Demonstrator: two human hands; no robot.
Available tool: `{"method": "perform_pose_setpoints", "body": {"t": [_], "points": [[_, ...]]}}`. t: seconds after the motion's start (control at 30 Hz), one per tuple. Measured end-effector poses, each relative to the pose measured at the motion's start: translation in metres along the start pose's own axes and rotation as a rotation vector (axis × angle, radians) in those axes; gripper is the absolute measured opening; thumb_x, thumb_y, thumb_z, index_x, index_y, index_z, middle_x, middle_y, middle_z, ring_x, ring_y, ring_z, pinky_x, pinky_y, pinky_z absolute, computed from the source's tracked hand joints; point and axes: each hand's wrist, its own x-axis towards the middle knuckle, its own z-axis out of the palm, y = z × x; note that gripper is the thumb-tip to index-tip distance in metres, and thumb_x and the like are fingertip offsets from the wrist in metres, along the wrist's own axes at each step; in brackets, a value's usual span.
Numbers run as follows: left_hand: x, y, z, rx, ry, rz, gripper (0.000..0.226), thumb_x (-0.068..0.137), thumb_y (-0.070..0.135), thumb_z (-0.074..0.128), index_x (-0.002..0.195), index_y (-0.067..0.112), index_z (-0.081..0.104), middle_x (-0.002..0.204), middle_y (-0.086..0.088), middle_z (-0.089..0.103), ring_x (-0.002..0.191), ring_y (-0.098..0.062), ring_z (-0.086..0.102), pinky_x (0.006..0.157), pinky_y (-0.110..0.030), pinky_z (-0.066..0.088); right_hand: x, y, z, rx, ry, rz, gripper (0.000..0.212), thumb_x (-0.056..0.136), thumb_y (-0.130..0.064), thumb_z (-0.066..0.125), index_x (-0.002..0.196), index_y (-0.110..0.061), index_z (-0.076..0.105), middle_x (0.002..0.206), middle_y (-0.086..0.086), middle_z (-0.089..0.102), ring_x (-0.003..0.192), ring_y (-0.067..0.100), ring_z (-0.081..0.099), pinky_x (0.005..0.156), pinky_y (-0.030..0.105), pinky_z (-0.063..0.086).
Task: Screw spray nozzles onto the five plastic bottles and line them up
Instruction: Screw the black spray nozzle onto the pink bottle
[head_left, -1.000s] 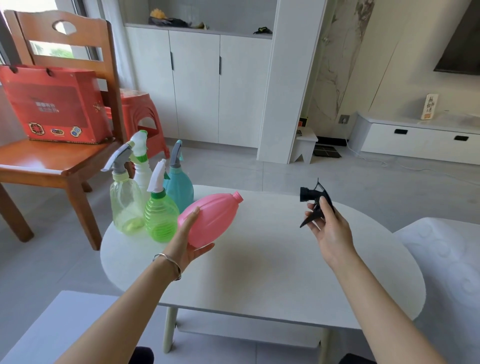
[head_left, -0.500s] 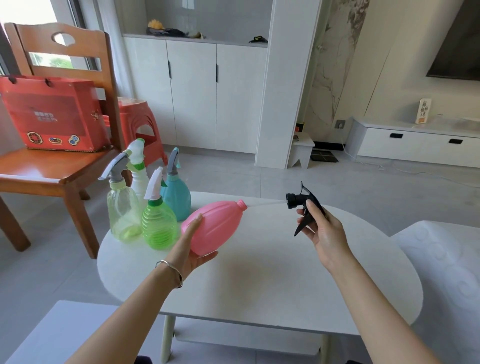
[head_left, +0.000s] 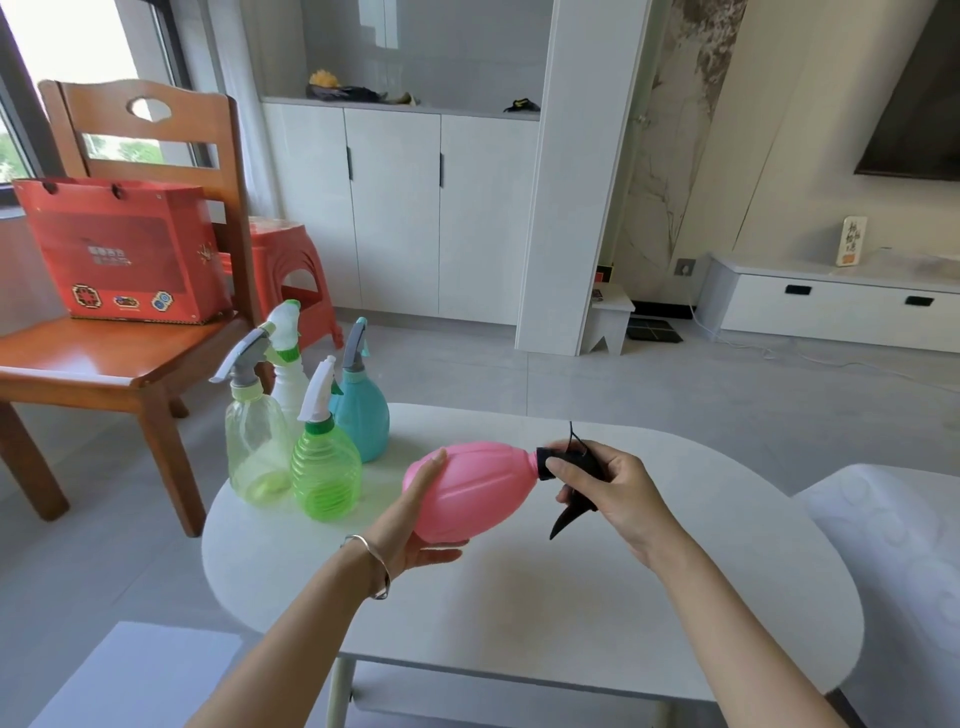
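Observation:
My left hand (head_left: 415, 525) grips a pink bottle (head_left: 475, 488) held on its side above the white table (head_left: 597, 597), neck pointing right. My right hand (head_left: 608, 491) holds a black spray nozzle (head_left: 563, 465) whose collar sits against the pink bottle's neck; its trigger hangs below my fingers. Several bottles with nozzles on stand grouped at the table's left: a pale yellow one (head_left: 254, 441), a green ribbed one (head_left: 326, 467), a teal one (head_left: 361, 421) and a white one (head_left: 288, 374) behind.
A wooden chair (head_left: 130, 358) with a red box (head_left: 124, 249) stands left of the table, an orange stool (head_left: 291, 270) behind it. A white cushioned seat (head_left: 893, 561) lies at the right, another pale surface (head_left: 130, 675) at the bottom left.
My right hand has brought the black nozzle leftward from a gap away until its collar meets the pink bottle's neck. The pink bottle has tipped closer to horizontal.

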Motion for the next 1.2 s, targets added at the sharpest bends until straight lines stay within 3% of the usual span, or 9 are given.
{"method": "perform_pose_setpoints", "body": {"t": [0.1, 0.2, 0.33, 0.5, 0.73, 0.9, 1.0, 1.1, 1.2], "points": [[0.0, 0.001, 0.0, 0.083, -0.015, -0.091, 0.093, 0.051, 0.081, 0.054, 0.098, 0.001, 0.058, 0.063, -0.013, 0.065, 0.052, -0.024, 0.063, 0.049, -0.027, 0.054, -0.002, -0.001, -0.001, -0.085, -0.071, -0.008, 0.021, 0.075, -0.011, 0.077, 0.094, -0.018, 0.074, 0.07, -0.004, 0.068, 0.056, 0.012, 0.06, 0.058, 0.023, 0.053], [-0.001, 0.001, 0.001, 0.164, -0.022, -0.088, 0.095, 0.051, 0.085, 0.049, 0.096, 0.002, 0.059, 0.057, -0.01, 0.062, 0.048, -0.02, 0.058, 0.047, -0.025, 0.051, -0.003, 0.0, -0.001, -0.166, -0.09, -0.006, 0.023, 0.069, -0.013, 0.083, 0.089, -0.019, 0.072, 0.072, -0.008, 0.068, 0.056, 0.01, 0.059, 0.057, 0.023, 0.053], [-0.003, 0.006, 0.002, 0.18, 0.01, 0.07, 0.084, 0.053, 0.078, 0.063, 0.107, 0.014, 0.057, 0.078, -0.008, 0.07, 0.058, -0.017, 0.065, 0.054, -0.025, 0.054, -0.002, 0.003, -0.006, -0.174, -0.081, 0.017, 0.022, 0.069, -0.017, 0.083, 0.089, -0.021, 0.073, 0.074, -0.006, 0.069, 0.059, 0.01, 0.06, 0.059, 0.022, 0.053], [-0.009, 0.009, 0.0, 0.154, -0.201, 0.288, 0.073, 0.057, 0.054, 0.078, 0.121, 0.035, 0.047, 0.126, -0.005, 0.058, 0.109, -0.017, 0.064, 0.084, -0.03, 0.055, -0.001, 0.004, -0.016, -0.106, -0.09, 0.042, 0.025, 0.068, -0.017, 0.082, 0.091, -0.016, 0.072, 0.08, 0.001, 0.075, 0.072, 0.011, 0.069, 0.064, 0.017, 0.052], [-0.007, 0.01, -0.01, -0.013, -0.347, 0.218, 0.095, 0.051, 0.041, 0.089, 0.133, 0.027, 0.043, 0.126, -0.007, 0.062, 0.113, -0.021, 0.063, 0.082, -0.029, 0.055, 0.0, 0.006, -0.016, -0.059, -0.114, 0.058, 0.044, 0.057, -0.032, 0.084, 0.094, -0.01, 0.072, 0.085, 0.008, 0.076, 0.08, 0.017, 0.072, 0.068, 0.019, 0.053], [-0.009, 0.011, -0.003, 0.088, -0.2, 0.031, 0.079, 0.057, 0.077, 0.056, 0.126, 0.04, 0.046, 0.124, -0.005, 0.059, 0.103, -0.024, 0.067, 0.072, -0.04, 0.059, 0.001, 0.013, -0.015, -0.051, -0.115, 0.116, 0.043, 0.054, -0.032, 0.086, 0.089, -0.01, 0.073, 0.084, 0.008, 0.076, 0.08, 0.021, 0.073, 0.067, 0.019, 0.054], [-0.005, 0.008, -0.005, 0.126, -0.143, 0.224, 0.081, 0.064, 0.06, 0.067, 0.136, 0.039, 0.037, 0.132, -0.004, 0.051, 0.106, -0.02, 0.064, 0.073, -0.03, 0.058, 0.003, 0.017, -0.016, -0.012, -0.088, 0.164, 0.047, 0.049, -0.035, 0.087, 0.087, -0.01, 0.074, 0.083, 0.008, 0.076, 0.08, 0.022, 0.074, 0.066, 0.02, 0.055], [-0.007, 0.012, -0.009, 0.117, -0.266, 0.32, 0.072, 0.07, 0.039, 0.078, 0.132, 0.022, 0.046, 0.125, 0.0, 0.064, 0.11, -0.013, 0.063, 0.082, -0.02, 0.053, 0.004, 0.017, -0.019, 0.05, -0.069, 0.213, 0.053, 0.046, -0.04, 0.087, 0.089, -0.011, 0.074, 0.082, 0.007, 0.076, 0.08, 0.019, 0.074, 0.064, 0.019, 0.055], [-0.01, 0.011, -0.005, 0.194, -0.288, 0.152, 0.084, 0.068, 0.072, 0.058, 0.136, 0.024, 0.039, 0.129, 0.004, 0.059, 0.12, -0.014, 0.056, 0.091, -0.026, 0.05, 0.005, 0.017, -0.02, 0.071, -0.078, 0.219, 0.054, 0.046, -0.037, 0.087, 0.09, -0.008, 0.074, 0.08, 0.007, 0.076, 0.078, 0.019, 0.073, 0.063, 0.019, 0.055]]}}
